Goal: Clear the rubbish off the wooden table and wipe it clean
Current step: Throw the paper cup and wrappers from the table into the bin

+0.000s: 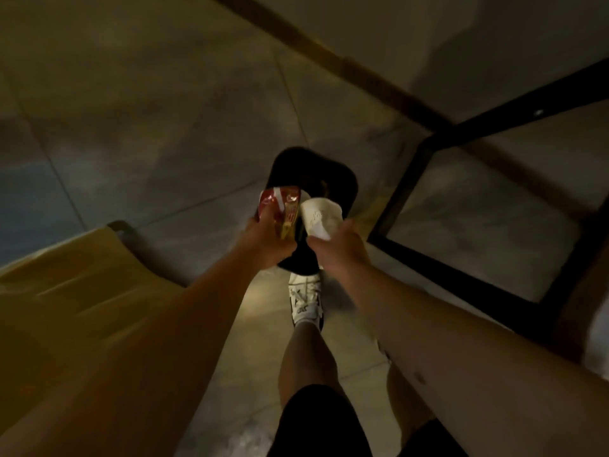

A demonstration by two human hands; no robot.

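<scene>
We hold a red snack wrapper (280, 209) in the left hand (267, 245), fingers closed on it, and a white crumpled tissue (319, 216) clamped in the right hand (339, 249), both over the black bin (313, 173). Risk: the opening is mostly hidden by our hands, so a light wrapper could land on the tiled floor (164, 127).

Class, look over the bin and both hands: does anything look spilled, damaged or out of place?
Nothing stands out. The left hand holds a red wrapper and the right hand a white cup, both over the black bin.
</scene>
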